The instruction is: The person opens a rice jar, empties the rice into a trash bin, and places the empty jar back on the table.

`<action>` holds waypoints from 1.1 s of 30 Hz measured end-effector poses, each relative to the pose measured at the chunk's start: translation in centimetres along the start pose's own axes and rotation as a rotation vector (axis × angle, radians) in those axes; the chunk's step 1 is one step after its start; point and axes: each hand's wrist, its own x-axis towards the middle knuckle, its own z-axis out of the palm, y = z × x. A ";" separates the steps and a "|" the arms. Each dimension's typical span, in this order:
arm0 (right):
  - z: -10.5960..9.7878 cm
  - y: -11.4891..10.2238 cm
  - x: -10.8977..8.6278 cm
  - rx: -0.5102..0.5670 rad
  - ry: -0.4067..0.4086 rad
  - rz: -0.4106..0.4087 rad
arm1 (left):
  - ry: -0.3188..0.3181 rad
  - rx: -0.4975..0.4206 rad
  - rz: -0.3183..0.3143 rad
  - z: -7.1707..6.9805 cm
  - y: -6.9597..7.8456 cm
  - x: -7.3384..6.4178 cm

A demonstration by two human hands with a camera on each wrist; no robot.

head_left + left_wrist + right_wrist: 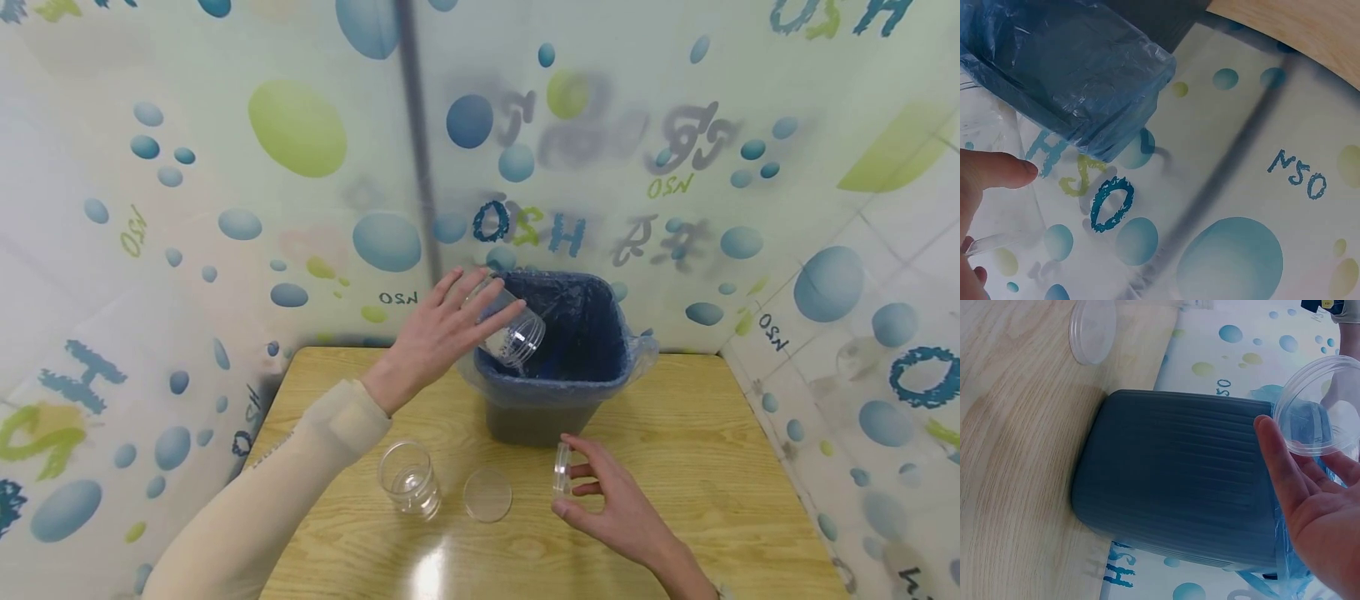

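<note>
My left hand [438,333] grips a clear plastic jar [522,340] from above, tilted with its mouth toward the bin's opening. In the left wrist view only the index finger [1007,170] and part of the see-through jar [1007,212] show. Whether anything is inside the jar, I cannot tell. My right hand [618,508] pinches a clear round lid [561,471] on edge between thumb and fingers, in front of the bin. The right wrist view shows that lid [1282,412] above the fingers of the right hand [1322,512].
A grey bin [536,421] lined with a blue bag [555,385] stands at the table's back. Nearer, a clear cup [408,479] stands on the wooden table [667,442], and another clear lid [487,495] lies beside it. A patterned curtain [300,217] hangs behind.
</note>
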 end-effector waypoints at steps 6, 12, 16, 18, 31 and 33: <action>0.0 0.0 0.0 -0.005 -0.001 0.005 | 0.043 0.000 -0.027 -0.1 0.0 0.0; 0.0 0.1 0.0 -0.010 -0.007 0.002 | 0.040 0.036 -0.029 -0.2 0.1 0.0; 0.1 0.0 0.0 -0.003 -0.009 0.016 | 0.070 0.041 -0.023 0.0 0.2 -0.1; 0.1 0.0 0.0 -0.004 -0.009 0.023 | 0.090 0.042 -0.023 0.1 0.2 -0.2; 0.2 0.5 0.0 -0.004 0.001 -0.047 | 0.263 0.008 -0.028 0.5 -0.3 -0.1; 0.2 0.6 0.0 -0.004 0.000 -0.053 | 0.274 -0.001 -0.044 0.6 -0.3 -0.2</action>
